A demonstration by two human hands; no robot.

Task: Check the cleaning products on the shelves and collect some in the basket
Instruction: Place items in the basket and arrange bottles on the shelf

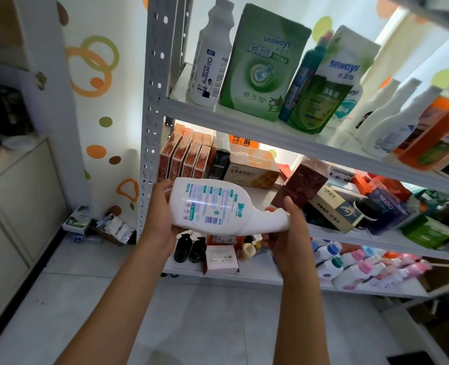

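**White bottle held sideways before the shelves**

At frame centre a white bottle (pixel 219 206) lies on its side, back label facing up. The left hand (pixel 160 209) has its grip clamped round the bottle's base; the right hand (pixel 286 227) has its grip clamped round the neck. Behind stand metal shelves (pixel 244 119), with green Seaways pouches (pixel 262 64) at upper centre.

I hold the bottle (pixel 219 206) sideways before the shelving (pixel 154 101), my left hand (pixel 160 214) at its base, my right hand (pixel 284 233) at its neck end. Behind it, boxes (pixel 252 168) sit on the middle shelf. Above, the pouch (pixel 262 61) stands right of a tall bottle (pixel 210 56) (both upright). Pump bottles (pixel 190 248) stand on the shelf below.
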